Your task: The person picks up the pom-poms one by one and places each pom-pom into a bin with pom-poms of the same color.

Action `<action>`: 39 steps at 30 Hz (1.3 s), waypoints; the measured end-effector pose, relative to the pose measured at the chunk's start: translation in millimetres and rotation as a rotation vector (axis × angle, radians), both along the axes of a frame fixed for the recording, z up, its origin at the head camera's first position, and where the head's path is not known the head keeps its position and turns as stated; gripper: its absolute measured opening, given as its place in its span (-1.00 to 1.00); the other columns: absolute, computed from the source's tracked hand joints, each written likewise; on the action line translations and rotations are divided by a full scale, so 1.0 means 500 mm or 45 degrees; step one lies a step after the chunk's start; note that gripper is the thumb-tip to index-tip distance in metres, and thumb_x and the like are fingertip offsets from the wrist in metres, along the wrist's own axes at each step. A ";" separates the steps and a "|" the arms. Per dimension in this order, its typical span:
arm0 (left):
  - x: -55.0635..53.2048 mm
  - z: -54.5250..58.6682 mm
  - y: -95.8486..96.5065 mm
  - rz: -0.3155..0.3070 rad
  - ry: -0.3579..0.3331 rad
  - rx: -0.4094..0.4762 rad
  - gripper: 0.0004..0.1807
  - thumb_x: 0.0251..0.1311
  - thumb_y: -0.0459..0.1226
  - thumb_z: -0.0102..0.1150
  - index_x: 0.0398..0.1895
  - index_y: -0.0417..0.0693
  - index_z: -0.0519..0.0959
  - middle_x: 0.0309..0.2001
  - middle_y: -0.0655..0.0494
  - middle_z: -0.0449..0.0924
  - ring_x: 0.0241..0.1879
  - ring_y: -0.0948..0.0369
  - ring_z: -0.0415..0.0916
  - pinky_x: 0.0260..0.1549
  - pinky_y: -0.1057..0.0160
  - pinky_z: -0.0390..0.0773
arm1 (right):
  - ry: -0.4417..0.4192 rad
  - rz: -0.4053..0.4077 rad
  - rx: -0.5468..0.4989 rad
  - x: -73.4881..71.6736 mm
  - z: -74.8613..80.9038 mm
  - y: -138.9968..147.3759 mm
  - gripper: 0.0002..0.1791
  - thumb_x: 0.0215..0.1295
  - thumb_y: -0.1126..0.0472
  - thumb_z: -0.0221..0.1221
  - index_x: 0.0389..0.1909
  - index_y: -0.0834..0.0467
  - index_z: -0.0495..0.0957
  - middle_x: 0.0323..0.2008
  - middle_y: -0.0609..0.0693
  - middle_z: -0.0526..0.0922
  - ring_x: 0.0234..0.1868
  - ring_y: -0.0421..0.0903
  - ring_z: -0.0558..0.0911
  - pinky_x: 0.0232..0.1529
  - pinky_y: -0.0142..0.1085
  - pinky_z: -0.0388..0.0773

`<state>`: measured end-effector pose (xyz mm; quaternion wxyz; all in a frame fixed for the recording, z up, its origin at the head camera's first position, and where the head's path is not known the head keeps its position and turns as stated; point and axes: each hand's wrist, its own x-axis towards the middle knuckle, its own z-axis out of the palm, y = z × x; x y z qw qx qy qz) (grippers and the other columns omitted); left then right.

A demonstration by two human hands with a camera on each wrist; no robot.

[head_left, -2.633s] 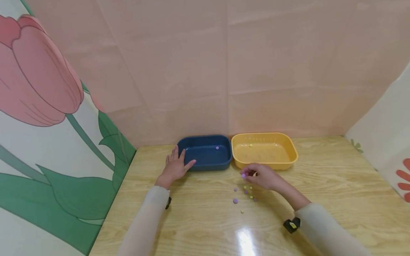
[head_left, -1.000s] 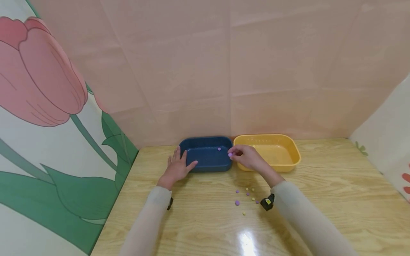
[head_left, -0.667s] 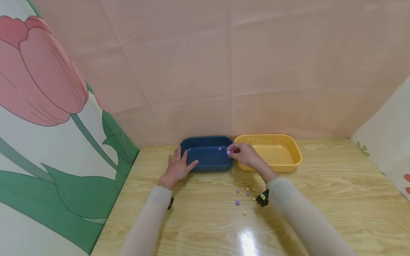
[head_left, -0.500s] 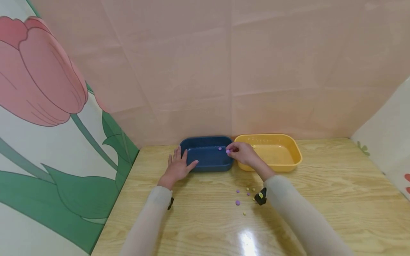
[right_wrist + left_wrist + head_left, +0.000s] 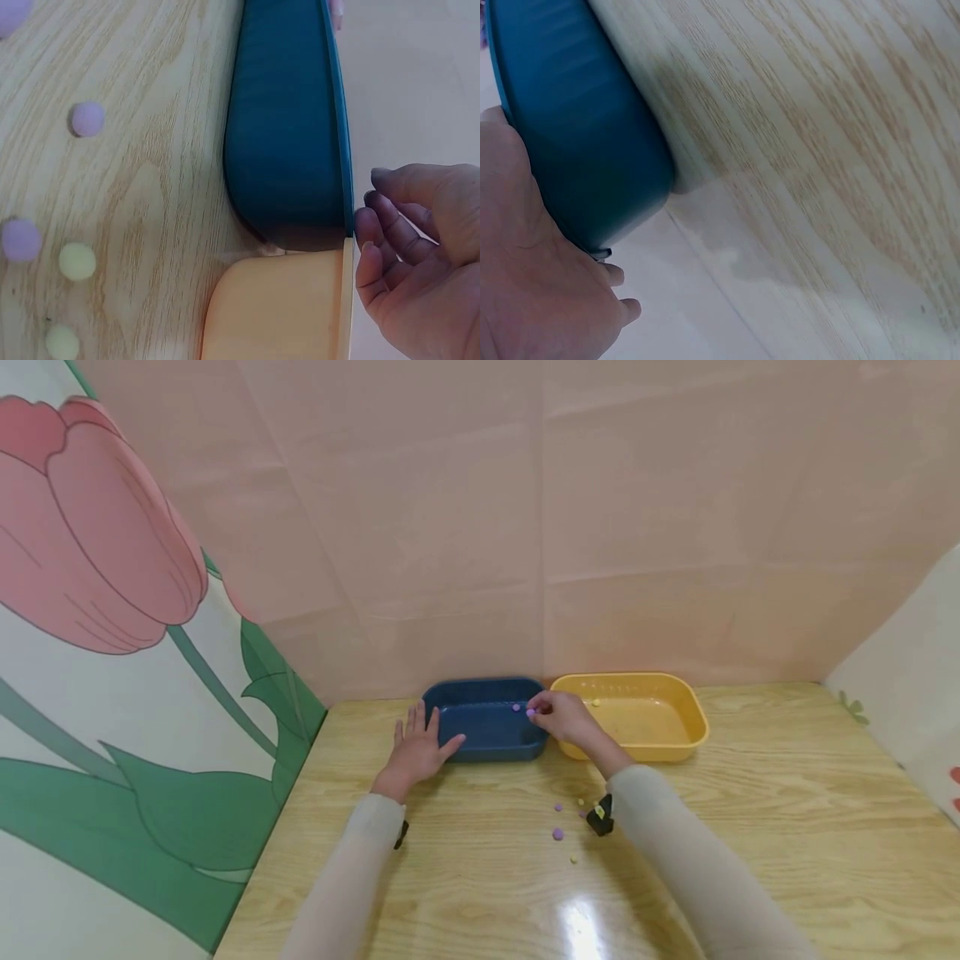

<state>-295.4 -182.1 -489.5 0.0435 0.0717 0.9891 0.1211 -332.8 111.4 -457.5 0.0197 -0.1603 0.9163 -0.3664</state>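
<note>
My left hand (image 5: 414, 755) rests at the left end of the blue tray (image 5: 487, 753), its fingers spread over the rim. In the left wrist view that hand lies against the tray's corner. Above the blue tray's right end, my right hand (image 5: 567, 718) pinches a purple pom-pom (image 5: 531, 713) between thumb and fingertips. In the right wrist view, the right hand (image 5: 420, 255) is level with the rims and the pinched pom-pom does not show. Another purple pom-pom (image 5: 516, 707) lies inside the blue tray.
A yellow tray (image 5: 660, 752) stands right beside the blue one, with a yellow pom-pom (image 5: 596, 702) in it. Several loose pom-poms, such as a larger purple one (image 5: 558, 834) and a yellow one (image 5: 573, 859), lie on the wooden table (image 5: 465, 877). A pink backdrop rises behind.
My right hand has carried the purple pom-pom from the table in front of the trays up and left, over the blue tray's right end. My left hand has stayed at the rim.
</note>
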 end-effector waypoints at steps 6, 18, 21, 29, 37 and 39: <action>-0.003 -0.005 -0.003 -0.004 0.001 0.001 0.04 0.38 0.44 -0.43 0.65 -0.10 -0.15 0.63 -0.20 -0.45 0.61 -0.12 -0.47 0.50 -0.22 -0.35 | -0.053 -0.022 0.000 -0.008 0.002 -0.003 -0.80 0.41 0.22 0.23 -0.05 0.23 0.66 -0.21 0.11 0.67 -0.18 0.02 0.59 -0.09 -0.15 0.56; -0.005 -0.006 -0.003 -0.009 -0.008 -0.001 0.05 0.37 0.46 -0.45 0.65 -0.07 -0.17 0.63 -0.18 -0.46 0.61 -0.10 -0.47 0.51 -0.20 -0.36 | -0.086 -0.048 -0.019 -0.020 0.006 -0.005 -0.69 0.43 0.25 0.22 0.12 0.27 0.61 -0.10 0.17 0.67 -0.09 0.07 0.60 -0.02 -0.11 0.59; -0.005 -0.005 -0.003 -0.015 -0.005 0.009 0.06 0.37 0.45 -0.44 0.65 -0.10 -0.16 0.63 -0.19 -0.47 0.61 -0.11 -0.47 0.50 -0.21 -0.35 | -0.061 -0.044 -0.014 -0.021 0.012 -0.004 -0.67 0.41 0.28 0.22 0.15 0.28 0.60 -0.09 0.17 0.69 -0.07 0.09 0.63 0.01 -0.07 0.59; -0.005 -0.003 -0.004 -0.008 -0.003 -0.005 0.06 0.37 0.45 -0.46 0.65 -0.10 -0.15 0.63 -0.19 -0.47 0.61 -0.11 -0.44 0.50 -0.21 -0.32 | -0.034 -0.032 0.021 -0.011 0.035 0.005 -0.74 0.39 0.27 0.23 0.04 0.25 0.65 -0.11 0.16 0.71 -0.10 0.08 0.64 -0.04 -0.08 0.59; -0.007 -0.007 -0.007 -0.023 -0.001 0.011 0.06 0.37 0.45 -0.45 0.65 -0.11 -0.15 0.63 -0.18 -0.48 0.61 -0.10 -0.46 0.50 -0.22 -0.33 | 0.035 -0.006 0.037 0.001 0.047 0.012 -0.74 0.36 0.24 0.24 0.01 0.23 0.67 -0.18 0.10 0.73 -0.18 0.03 0.63 -0.09 -0.09 0.54; -0.008 -0.007 -0.008 -0.027 0.002 0.017 0.07 0.36 0.46 -0.45 0.65 -0.11 -0.15 0.63 -0.19 -0.47 0.61 -0.11 -0.45 0.50 -0.22 -0.33 | 0.037 -0.002 0.034 0.005 0.049 0.014 -0.74 0.36 0.24 0.25 0.01 0.22 0.67 -0.20 0.08 0.73 -0.21 0.01 0.62 -0.12 -0.11 0.53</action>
